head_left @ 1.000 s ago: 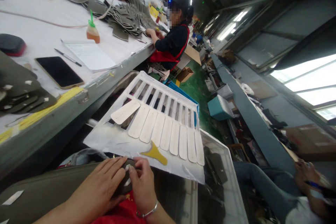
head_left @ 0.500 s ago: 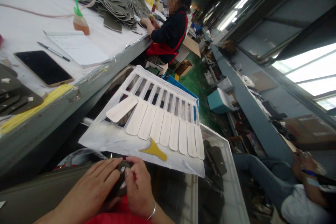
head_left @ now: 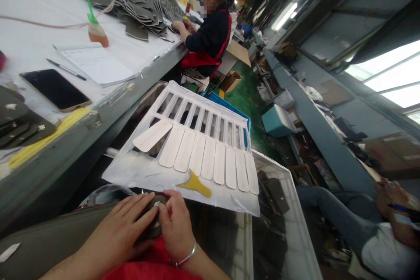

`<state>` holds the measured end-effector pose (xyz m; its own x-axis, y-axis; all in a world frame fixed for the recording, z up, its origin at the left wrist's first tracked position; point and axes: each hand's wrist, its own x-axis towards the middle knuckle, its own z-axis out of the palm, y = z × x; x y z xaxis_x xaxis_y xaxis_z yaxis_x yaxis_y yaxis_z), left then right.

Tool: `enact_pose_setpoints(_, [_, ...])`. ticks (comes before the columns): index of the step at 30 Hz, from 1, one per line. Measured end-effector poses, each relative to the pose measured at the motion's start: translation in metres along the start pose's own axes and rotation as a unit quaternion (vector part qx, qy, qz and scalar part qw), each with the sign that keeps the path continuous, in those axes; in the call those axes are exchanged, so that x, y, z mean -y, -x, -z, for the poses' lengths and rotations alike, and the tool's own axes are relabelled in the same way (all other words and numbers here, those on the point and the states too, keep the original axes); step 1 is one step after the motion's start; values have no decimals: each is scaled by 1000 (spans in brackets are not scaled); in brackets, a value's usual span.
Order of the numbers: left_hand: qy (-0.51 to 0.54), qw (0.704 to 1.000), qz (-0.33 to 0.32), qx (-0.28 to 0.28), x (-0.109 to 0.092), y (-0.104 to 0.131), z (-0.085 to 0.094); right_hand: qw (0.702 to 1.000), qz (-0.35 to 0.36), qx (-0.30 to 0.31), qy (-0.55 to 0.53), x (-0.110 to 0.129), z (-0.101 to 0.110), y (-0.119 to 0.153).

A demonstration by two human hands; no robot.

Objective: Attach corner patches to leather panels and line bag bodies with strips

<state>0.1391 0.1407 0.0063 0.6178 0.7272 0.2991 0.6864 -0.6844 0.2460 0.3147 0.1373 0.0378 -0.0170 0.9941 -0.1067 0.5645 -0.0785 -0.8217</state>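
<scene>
Low in the view, my left hand (head_left: pixel 114 227) lies over a dark grey-green piece (head_left: pixel 39 232), its fingers together and pressed on the piece's end. My right hand (head_left: pixel 177 227), with a silver bangle at the wrist, pinches the rounded end of that piece between thumb and fingers. A small white patch (head_left: pixel 157 204) shows between the two hands. Just beyond them, a white slotted rack (head_left: pixel 131 174) carries a row of several pale strips (head_left: pixel 200 153) and a yellow forked piece (head_left: pixel 196 183).
On the table (head_left: pixel 39 48) at left are a phone (head_left: pixel 55 89), pen, notepad (head_left: pixel 95 61), glue bottle (head_left: pixel 97 34) and stacked dark pieces. A person (head_left: pixel 210 30) works at its far edge. Another person's legs and hands show at right. A clear bin stands below the rack.
My hands have shifted slightly, and the white patch between them shows more plainly. The whole view has moved a little. Both hands stay on the dark piece.
</scene>
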Motion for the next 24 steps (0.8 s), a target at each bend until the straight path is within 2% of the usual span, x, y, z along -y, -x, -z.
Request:
enact_pose_setpoints(5, [29, 999, 22, 23, -5, -1, 6, 983, -105, 2, -153, -16, -1, 0])
enact_pose_setpoints(7, [40, 998, 34, 33, -7, -3, 9, 970, -118, 39, -209, -20, -1, 1])
enact_pose_setpoints(9, [44, 997, 42, 42, -9, -4, 11, 965, -107, 83, -222, -20, 1, 3])
enact_pose_setpoints(14, [41, 998, 38, 37, -9, 1, 16, 970, -85, 113, -196, -20, 3, 3])
enact_pose_setpoints(19, [49, 998, -23, -22, -13, 17, 17, 980, -51, 106, -161, -27, 1, 1])
enact_pose_setpoints(22, [76, 996, -3, -54, -24, 22, 16, 990, -4, 92, -103, -30, 1, 7])
enact_pose_setpoints(24, [91, 995, 13, -46, -30, 23, 19, 996, 32, 81, -31, -31, 1, 12])
